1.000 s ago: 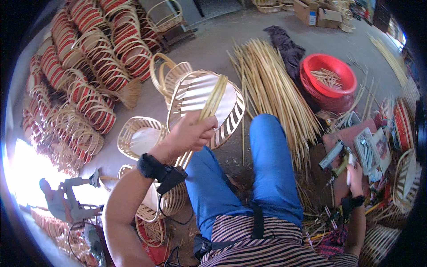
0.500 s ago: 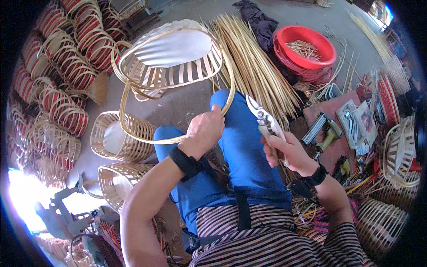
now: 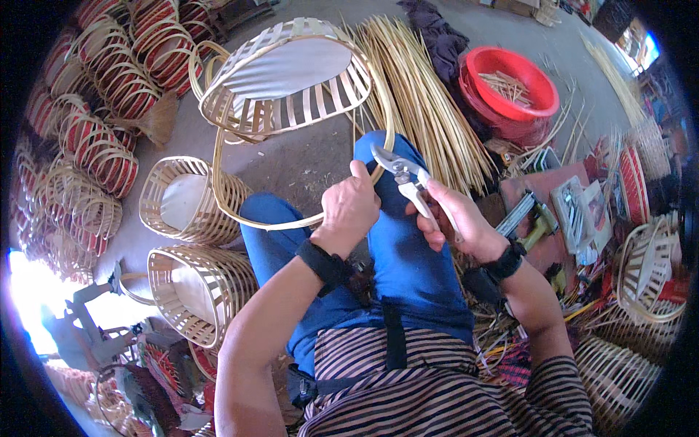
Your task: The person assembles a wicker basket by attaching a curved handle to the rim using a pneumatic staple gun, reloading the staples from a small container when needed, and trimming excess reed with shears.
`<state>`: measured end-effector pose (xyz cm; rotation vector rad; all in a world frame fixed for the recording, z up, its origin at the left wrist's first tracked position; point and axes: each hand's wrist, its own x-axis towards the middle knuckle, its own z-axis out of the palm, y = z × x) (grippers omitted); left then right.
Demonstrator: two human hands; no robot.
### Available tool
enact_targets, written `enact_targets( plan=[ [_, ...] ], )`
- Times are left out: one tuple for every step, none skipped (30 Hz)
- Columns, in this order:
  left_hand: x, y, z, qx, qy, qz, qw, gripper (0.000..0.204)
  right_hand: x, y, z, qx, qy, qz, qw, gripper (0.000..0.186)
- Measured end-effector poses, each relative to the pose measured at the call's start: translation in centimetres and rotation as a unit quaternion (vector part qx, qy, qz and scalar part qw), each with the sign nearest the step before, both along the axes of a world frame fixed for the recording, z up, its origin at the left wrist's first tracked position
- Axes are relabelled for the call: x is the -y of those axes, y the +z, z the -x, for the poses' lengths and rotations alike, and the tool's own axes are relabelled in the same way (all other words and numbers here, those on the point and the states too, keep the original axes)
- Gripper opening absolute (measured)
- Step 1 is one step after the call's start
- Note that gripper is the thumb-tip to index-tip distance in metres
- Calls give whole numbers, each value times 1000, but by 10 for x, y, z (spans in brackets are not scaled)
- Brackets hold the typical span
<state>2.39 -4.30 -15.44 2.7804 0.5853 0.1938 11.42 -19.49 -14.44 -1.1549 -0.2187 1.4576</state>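
My left hand (image 3: 349, 207) is closed round the long bent hoop handle (image 3: 216, 175) of a slatted bamboo basket (image 3: 320, 116), thumb pointing up. The basket is tilted beyond my knees, its pale inner base facing me. My right hand (image 3: 470, 222) grips a pair of pruning shears (image 3: 411, 182) with white handles, which are spread apart. Their metal blades lie beside the handle, just right of my left thumb; whether they touch it I cannot tell.
Two slatted baskets (image 3: 196, 288) stand left of my legs, with stacked red-banded baskets (image 3: 109, 58) beyond. Bamboo strips (image 3: 429, 102) lie ahead, near a red basin (image 3: 539, 87) holding short sticks. At right, a green staple gun (image 3: 537, 227) rests on a board.
The shears have moved left and up to the hoop beside my left hand, and their handles have spread. My left hand has shifted slightly right with the hoop, and its thumb is now raised.
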Motion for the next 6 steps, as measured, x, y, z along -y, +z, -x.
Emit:
enact_targets(
  plan=[
    [3, -2, 0, 0, 27, -13, 1000, 27, 1, 1, 0, -3, 2, -6, 1000, 52],
    [4, -4, 0, 1, 54, -25, 998, 27, -2, 2, -3, -2, 8, -15, 1000, 52],
    [4, -5, -1, 4, 63, -25, 998, 27, -2, 5, -6, 3, 5, -15, 1000, 52],
    [4, -5, -1, 8, 65, -23, 998, 27, 0, 8, -6, 7, 22, -38, 999, 53],
    [3, -4, -2, 16, 61, -35, 997, 28, 1, 11, -8, 15, 36, -63, 997, 54],
    [4, -4, 1, 18, 57, -44, 997, 28, 2, 10, -7, 14, 38, -59, 997, 54]
  ],
)
